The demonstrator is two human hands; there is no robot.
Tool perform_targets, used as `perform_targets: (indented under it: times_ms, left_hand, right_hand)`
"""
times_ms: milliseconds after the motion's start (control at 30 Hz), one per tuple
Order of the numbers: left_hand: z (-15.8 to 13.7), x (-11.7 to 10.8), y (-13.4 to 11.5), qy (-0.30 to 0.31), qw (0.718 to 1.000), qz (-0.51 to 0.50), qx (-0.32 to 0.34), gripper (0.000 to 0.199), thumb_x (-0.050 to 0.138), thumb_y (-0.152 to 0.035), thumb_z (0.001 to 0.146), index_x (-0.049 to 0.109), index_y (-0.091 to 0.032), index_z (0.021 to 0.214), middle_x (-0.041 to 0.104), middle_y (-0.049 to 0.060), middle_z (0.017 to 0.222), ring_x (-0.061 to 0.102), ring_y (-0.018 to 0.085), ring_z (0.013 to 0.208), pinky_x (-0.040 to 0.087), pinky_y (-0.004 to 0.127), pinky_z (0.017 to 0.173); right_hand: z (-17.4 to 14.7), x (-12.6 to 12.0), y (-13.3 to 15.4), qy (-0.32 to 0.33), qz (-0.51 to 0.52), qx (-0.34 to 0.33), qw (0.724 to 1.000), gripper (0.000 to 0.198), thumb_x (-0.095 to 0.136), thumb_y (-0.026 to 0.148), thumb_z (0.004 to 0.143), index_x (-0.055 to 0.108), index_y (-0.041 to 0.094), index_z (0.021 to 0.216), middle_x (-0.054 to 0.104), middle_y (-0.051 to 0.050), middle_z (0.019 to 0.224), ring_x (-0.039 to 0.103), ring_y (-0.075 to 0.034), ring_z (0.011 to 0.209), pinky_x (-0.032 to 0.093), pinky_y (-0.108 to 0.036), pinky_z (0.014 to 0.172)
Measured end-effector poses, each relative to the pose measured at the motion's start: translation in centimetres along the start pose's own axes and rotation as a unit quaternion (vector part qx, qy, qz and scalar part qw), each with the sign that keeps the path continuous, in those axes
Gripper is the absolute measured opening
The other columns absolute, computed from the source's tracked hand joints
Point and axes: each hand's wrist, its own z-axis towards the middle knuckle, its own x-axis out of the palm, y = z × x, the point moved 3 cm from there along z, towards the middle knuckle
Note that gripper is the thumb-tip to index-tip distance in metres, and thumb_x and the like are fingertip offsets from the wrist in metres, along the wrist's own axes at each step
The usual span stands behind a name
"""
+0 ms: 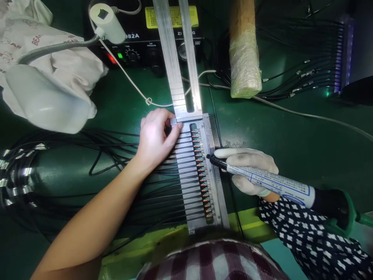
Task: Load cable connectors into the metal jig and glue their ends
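Note:
A metal fixture [216, 182] lies lengthwise before me, holding a row of small cable ends [201, 169] with coloured wires and metal connectors. Black cables [166, 170] run out from its left side. My left hand [155, 136], bare, grips the fixture's upper left corner, thumb on top and fingers curled at the edge. In a white glove, my right hand [252, 159] holds a labelled dispensing syringe [279, 184] with a black front end and a green cap with a hose. Its dark tip is over the connector row, near the middle; whether it touches is unclear.
A slotted metal bar [170, 58] extends from the fixture's far end toward a black dispenser unit [136, 50] with lit switches. At left stand a gooseneck lamp [49, 101] and coiled cables [20, 179]. A plastic-wrapped block [245, 66] and more cables lie at right.

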Motion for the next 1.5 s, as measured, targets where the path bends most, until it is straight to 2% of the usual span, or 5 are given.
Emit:
perform_targets:
  times_ms: [300, 567, 833, 1167, 1500]
  left_hand:
    - [0.0, 0.0, 0.0, -0.004, 1.000, 0.000, 0.013, 0.016, 0.060, -0.035, 0.088, 0.053, -0.022, 0.084, 0.058, 0.003, 0.083, 0.056, 0.021, 0.081, 0.044, 0.039, 0.079]
    - [0.0, 0.1, 0.1, -0.006, 1.000, 0.001, 0.015, 0.015, 0.060, -0.035, 0.088, 0.054, -0.021, 0.085, 0.057, 0.002, 0.081, 0.055, 0.021, 0.080, 0.045, 0.037, 0.077]
    - [0.0, 0.2, 0.2, -0.007, 1.000, 0.000, 0.017, 0.015, 0.061, -0.034, 0.088, 0.054, -0.022, 0.084, 0.056, 0.003, 0.081, 0.057, 0.022, 0.082, 0.045, 0.038, 0.077]
    - [0.1, 0.0, 0.1, -0.005, 1.000, 0.011, 0.021, 0.013, 0.062, -0.031, 0.088, 0.053, -0.022, 0.084, 0.056, 0.002, 0.080, 0.055, 0.020, 0.078, 0.043, 0.037, 0.072]
    - [0.1, 0.0, 0.1, 0.000, 1.000, 0.016, 0.019, 0.012, 0.061, -0.031, 0.088, 0.052, -0.024, 0.085, 0.054, 0.002, 0.080, 0.055, 0.021, 0.080, 0.044, 0.039, 0.073]
  right_hand:
    - [-0.2, 0.0, 0.0, 0.004, -0.010, -0.015, 1.000, 0.037, 0.068, 0.018, 0.086, 0.067, 0.022, 0.123, 0.072, -0.009, 0.120, 0.074, -0.023, 0.101, 0.067, -0.035, 0.079]
    - [-1.1, -0.3, 1.4, -0.029, -0.008, -0.026, 0.999, 0.033, 0.060, 0.024, 0.093, 0.066, 0.021, 0.125, 0.072, -0.009, 0.120, 0.075, -0.024, 0.098, 0.069, -0.034, 0.072]
    - [-1.2, 0.3, 1.0, -0.011, -0.069, -0.030, 0.997, 0.033, 0.071, 0.017, 0.082, 0.068, 0.020, 0.116, 0.075, -0.009, 0.113, 0.075, -0.024, 0.095, 0.068, -0.034, 0.073]
    - [-1.2, 0.3, 0.8, -0.020, -0.033, -0.026, 0.999, 0.032, 0.069, 0.019, 0.085, 0.069, 0.017, 0.117, 0.075, -0.012, 0.112, 0.075, -0.024, 0.094, 0.068, -0.034, 0.072]
    - [-1.0, 0.5, 1.0, -0.037, -0.053, -0.038, 0.997, 0.031, 0.069, 0.024, 0.088, 0.068, 0.023, 0.119, 0.075, -0.007, 0.111, 0.077, -0.023, 0.086, 0.069, -0.034, 0.066]
